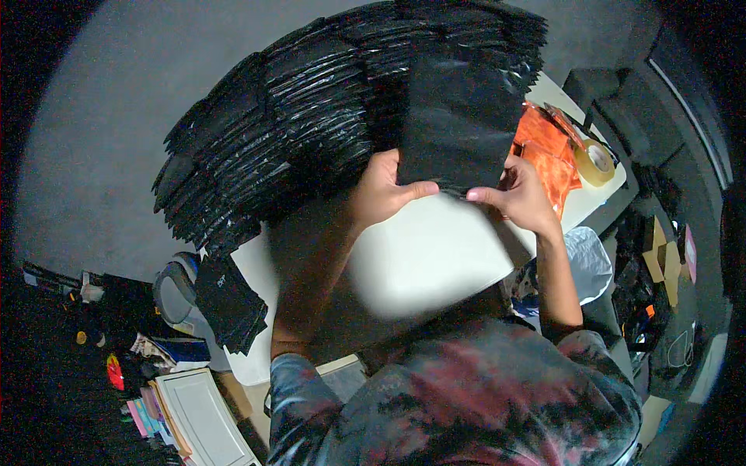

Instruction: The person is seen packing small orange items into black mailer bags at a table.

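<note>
My left hand [388,190] and my right hand [522,193] grip a flat black plastic bag [462,116] by its near corners, thumbs on the near edge. Whether it is one bag or a thin stack, I cannot tell. It is held up over the white table [427,252], in front of tall piles of similar black bags [311,116]. Those piles stand side by side along the far and left parts of the table. A smaller stack of black packets [229,303] lies at the table's left edge.
Right of my right hand are orange plastic packets [548,159] and a roll of tape [595,163]. A whitish plastic bag [587,264] hangs beside the table's right edge. A white-lidded box [206,415] and a grey fan-like round object [175,291] stand at the left.
</note>
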Demonstrator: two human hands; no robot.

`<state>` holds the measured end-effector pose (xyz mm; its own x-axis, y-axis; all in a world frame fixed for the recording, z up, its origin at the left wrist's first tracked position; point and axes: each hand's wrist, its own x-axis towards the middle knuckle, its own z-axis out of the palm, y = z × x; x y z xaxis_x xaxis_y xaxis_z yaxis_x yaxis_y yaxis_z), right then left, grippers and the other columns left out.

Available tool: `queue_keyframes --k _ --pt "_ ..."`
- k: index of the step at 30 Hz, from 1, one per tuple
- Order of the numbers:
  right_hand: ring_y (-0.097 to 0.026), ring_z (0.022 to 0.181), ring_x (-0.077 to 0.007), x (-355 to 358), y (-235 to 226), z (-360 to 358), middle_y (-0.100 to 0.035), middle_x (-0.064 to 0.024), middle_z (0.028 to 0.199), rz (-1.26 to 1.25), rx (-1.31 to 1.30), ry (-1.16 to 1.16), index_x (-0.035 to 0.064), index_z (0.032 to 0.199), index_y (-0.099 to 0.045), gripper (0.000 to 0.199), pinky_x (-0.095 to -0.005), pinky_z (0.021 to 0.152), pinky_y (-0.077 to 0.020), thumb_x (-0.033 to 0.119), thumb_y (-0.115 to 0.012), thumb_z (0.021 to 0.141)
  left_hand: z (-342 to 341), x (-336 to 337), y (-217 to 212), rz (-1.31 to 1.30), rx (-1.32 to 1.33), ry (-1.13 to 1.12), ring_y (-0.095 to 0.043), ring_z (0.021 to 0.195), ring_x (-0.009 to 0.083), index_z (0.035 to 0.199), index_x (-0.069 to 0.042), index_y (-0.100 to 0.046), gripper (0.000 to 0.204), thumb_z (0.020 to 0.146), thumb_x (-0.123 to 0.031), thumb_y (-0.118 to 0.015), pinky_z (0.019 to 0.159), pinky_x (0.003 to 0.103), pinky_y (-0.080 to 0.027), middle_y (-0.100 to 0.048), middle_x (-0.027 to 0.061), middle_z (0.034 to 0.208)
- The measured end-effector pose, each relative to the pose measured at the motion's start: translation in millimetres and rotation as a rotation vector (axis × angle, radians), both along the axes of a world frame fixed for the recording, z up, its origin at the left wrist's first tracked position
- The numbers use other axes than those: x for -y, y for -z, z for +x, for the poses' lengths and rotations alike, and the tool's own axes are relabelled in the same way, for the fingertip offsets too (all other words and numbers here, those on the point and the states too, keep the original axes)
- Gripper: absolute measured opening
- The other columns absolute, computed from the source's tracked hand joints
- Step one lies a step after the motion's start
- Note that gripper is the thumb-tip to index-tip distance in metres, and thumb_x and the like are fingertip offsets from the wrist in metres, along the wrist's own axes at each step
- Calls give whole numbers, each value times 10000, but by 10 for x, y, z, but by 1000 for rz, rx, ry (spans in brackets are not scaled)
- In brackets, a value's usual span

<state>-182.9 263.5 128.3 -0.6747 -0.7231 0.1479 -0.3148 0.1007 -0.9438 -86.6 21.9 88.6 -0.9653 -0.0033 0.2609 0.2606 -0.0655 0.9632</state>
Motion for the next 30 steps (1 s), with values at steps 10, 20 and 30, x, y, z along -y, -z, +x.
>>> queue_keyframes --k 10,20,30 --pt "-561 653 -13 190 -423 -204 -692 54 718 2 -166 -19 16 845 -780 144 -228 581 -447 141 -839 887 71 -319 -104 86 -46 -149 -669 913 119 1090 19 -726 234 889 -71 -805 862 314 -545 -750 55 1036" --pt "-559 661 -12 242 -136 -460 -718 37 759 -10 -133 10 8 965 -791 155 -218 608 -454 141 -830 894 93 131 -224 -365 -39 -454 -627 597 136 770 -3 -719 398 917 -365 -797 573 329 -486 -703 62 681" --pt "-630 648 -29 11 -52 -160 -745 -7 720 138 -55 -66 27 784 -797 101 -232 575 -481 85 -845 850 363 281 -481 -625 216 -170 -689 669 147 989 -41 -802 203 883 -214 -798 668 352 -534 -740 159 772"
